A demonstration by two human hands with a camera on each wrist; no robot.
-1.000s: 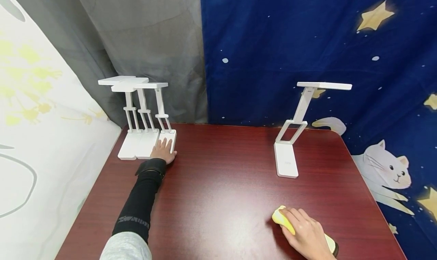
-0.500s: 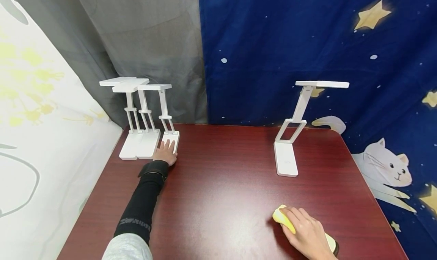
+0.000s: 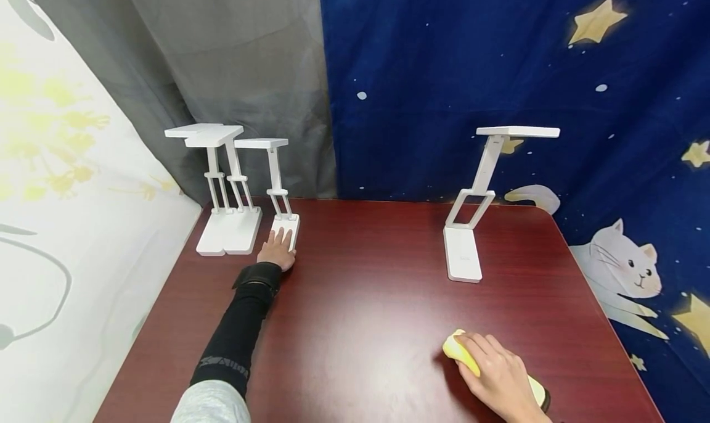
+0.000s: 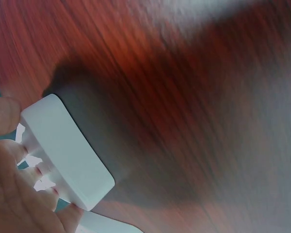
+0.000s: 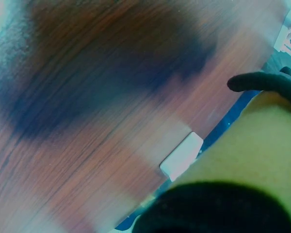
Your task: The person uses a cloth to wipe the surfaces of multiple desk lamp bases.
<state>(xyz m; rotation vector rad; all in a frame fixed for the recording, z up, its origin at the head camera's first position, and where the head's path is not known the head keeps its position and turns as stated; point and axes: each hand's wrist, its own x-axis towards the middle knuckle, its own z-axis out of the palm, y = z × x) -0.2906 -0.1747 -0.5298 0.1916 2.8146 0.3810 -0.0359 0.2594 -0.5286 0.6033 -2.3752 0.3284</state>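
In the head view my left hand [image 3: 277, 250] lies over the base of a white folding desk lamp [image 3: 285, 225]. The left wrist view shows my thumb [image 4: 5, 115] at one side of that lamp's base [image 4: 68, 150] and a finger at the other, so the hand grips it across. My right hand [image 3: 496, 373], at the front right of the table, holds a yellow object [image 3: 461, 353]; a cream piece with a dark end shows behind the hand. Most of the object is hidden under the palm, and I cannot tell its kind.
Two similar white lamps [image 3: 230, 232] stand side by side to the left of the held one. Another white lamp [image 3: 463, 256] stands upright at the back right of the reddish-brown table [image 3: 360, 299]. Grey [image 3: 249, 59] and blue [image 3: 416, 59] curtains hang behind.
My left hand has slid the lamp to the right, opening a gap between its base and the two lamps beside it. The right hand stays in place with the yellow object.
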